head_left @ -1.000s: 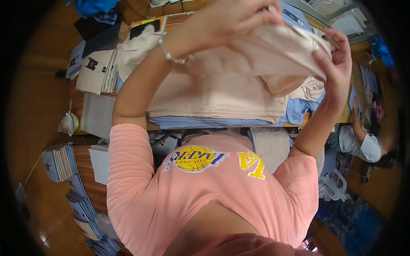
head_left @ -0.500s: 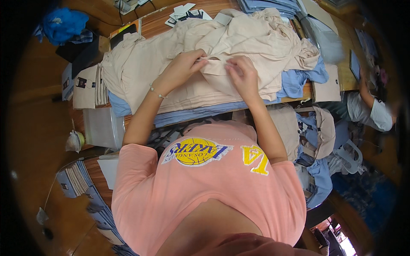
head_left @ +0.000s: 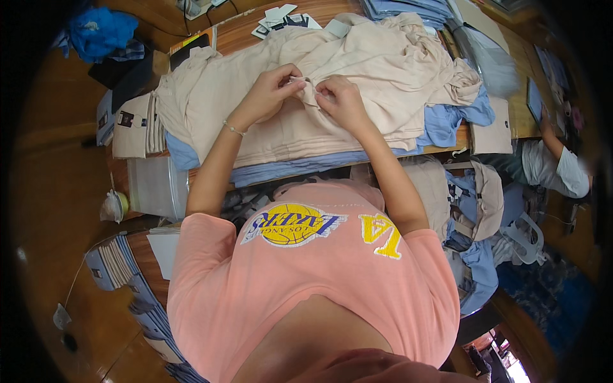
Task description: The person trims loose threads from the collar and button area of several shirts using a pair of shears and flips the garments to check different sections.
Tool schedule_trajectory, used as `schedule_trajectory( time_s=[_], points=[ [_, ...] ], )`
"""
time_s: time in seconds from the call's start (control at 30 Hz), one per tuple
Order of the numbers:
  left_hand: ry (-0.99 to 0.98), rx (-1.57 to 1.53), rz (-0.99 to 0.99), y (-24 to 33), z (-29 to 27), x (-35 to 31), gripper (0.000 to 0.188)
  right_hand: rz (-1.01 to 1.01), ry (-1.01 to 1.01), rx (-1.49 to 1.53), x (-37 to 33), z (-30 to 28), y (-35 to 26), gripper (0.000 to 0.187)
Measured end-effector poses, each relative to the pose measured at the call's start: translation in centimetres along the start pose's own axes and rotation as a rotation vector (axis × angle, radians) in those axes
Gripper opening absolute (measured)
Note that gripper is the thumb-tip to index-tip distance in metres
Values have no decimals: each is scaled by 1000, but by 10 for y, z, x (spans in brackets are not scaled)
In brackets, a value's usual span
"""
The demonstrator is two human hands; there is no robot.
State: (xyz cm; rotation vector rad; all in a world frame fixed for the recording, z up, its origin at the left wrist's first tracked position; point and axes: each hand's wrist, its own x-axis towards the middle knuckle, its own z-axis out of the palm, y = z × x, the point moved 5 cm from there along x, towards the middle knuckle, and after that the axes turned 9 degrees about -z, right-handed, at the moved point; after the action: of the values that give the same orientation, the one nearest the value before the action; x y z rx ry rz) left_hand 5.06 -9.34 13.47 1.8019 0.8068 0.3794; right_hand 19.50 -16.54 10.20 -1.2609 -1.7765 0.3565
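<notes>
- Table (head_left: 237, 35): supports the garment pile (head_left: 290, 155) within easy working reach.
- Beige garment (head_left: 364, 57): spread uppermost on the pile, apparently for access.
- Left hand (head_left: 267, 96): fingertips and thumb closed on the garment.
- Right hand (head_left: 345, 105): likewise pinching, just beside, likely to steady the cloth.
- Fabric edge (head_left: 309, 96): raised between the hands, presumably for close control.

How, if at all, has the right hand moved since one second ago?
Yes: leftward. The right hand is now much nearer the folded cream stack at left, its fingertips pinching the cream fabric.
</notes>
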Motion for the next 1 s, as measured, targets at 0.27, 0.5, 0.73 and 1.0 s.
schedule_trajectory(
  time_s=[0.27,0.5,0.73,1.0],
  points=[
    [-15,-245,-114,-15,-5,-4,16,73,102,126,-4,10,-1,14],
    [-15,-207,-149,-55,-13,-15,22,-102,-73,-414,-7,51,-13,22],
    [143,-19,-111,-48,-24,-24,18,123,110,104,-5,-2,-7,18],
    [141,319,184,23,9,-10,16,212,144,188,-16,-54,-21,19]
  ],
)
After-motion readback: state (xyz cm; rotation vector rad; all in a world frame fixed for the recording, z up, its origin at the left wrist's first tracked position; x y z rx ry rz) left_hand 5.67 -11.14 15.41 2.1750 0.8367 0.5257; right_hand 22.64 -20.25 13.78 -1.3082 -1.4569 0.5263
